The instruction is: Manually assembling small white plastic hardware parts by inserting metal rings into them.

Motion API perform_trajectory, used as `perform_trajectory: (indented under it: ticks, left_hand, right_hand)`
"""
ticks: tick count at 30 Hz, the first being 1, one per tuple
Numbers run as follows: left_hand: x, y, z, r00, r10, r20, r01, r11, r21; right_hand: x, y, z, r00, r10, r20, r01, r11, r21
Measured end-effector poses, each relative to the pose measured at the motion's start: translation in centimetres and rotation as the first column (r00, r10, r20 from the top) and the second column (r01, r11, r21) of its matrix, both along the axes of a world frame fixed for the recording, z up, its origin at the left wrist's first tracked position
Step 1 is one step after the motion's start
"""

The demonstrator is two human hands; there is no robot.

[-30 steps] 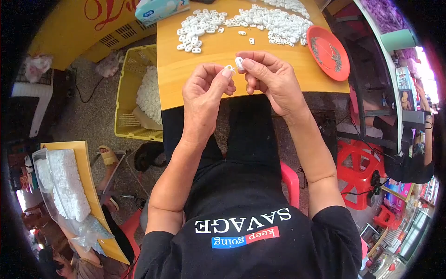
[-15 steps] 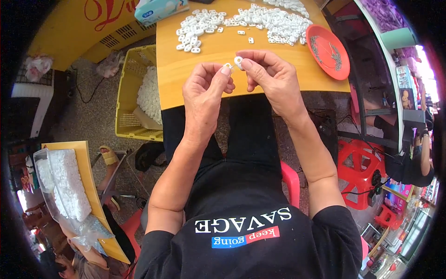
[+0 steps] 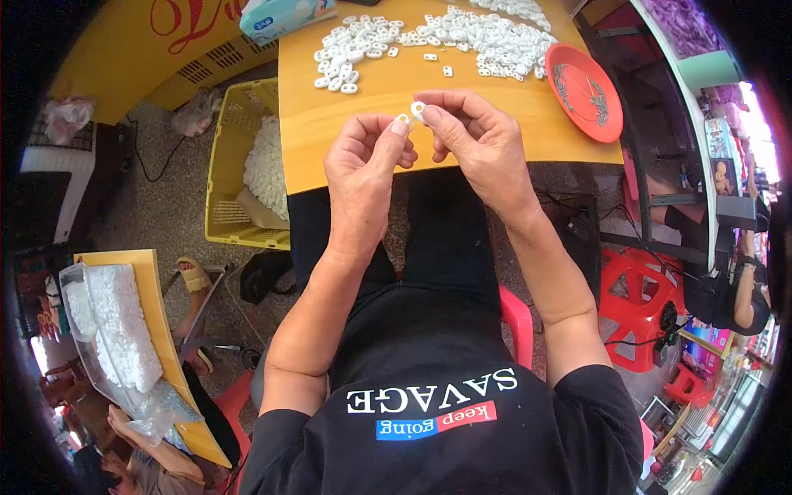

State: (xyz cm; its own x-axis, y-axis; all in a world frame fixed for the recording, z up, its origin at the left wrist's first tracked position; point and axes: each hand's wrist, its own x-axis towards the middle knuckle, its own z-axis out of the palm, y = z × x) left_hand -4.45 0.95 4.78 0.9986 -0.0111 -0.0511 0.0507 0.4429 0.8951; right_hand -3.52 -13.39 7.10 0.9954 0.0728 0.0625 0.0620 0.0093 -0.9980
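Observation:
Above the table's near edge, my left hand (image 3: 370,157) pinches a small white plastic piece (image 3: 403,119) with a hole, between thumb and forefinger. My right hand (image 3: 483,144) holds a second white plastic piece (image 3: 417,109), also with a round hole, in the same kind of pinch. The two pieces meet or nearly meet at the fingertips; whether they are joined I cannot tell. Farther off on the table (image 3: 355,124) lie a left pile of white oval two-hole pieces (image 3: 346,54) and a right pile of smaller white two-hole pieces (image 3: 487,41).
A red plate (image 3: 584,92) with thin metal pins (image 3: 598,103) sits at the table's right edge. At the back left is a tissue pack (image 3: 285,18). A yellow crate (image 3: 227,223) of white pieces stands left on the floor. Red stools (image 3: 631,297) are at right; another person's arm (image 3: 153,445) shows lower left.
My right hand has shifted slightly left, bringing its white piece closer to the one in my left hand. My left hand stays nearly still.

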Motion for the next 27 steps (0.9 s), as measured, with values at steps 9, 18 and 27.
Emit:
perform_trajectory:
  ticks: [9,18,27]
  left_hand:
    - [-0.2,0.0,0.0,1.000,0.004,0.016,-0.004,1.000,-0.029]
    - [-0.4,-0.2,0.2,0.998,0.051,0.022,-0.050,0.998,-0.035]
    - [-0.8,-0.5,0.3,0.997,0.068,0.032,-0.069,0.997,0.028]
  right_hand:
    - [-0.2,0.4,0.1,1.000,-0.012,0.003,0.012,1.000,0.016]
    - [-0.3,0.7,-0.3,0.998,-0.045,0.032,0.043,0.997,0.069]
    - [-0.6,1.2,-0.5,0.999,-0.022,0.039,0.018,0.995,0.100]
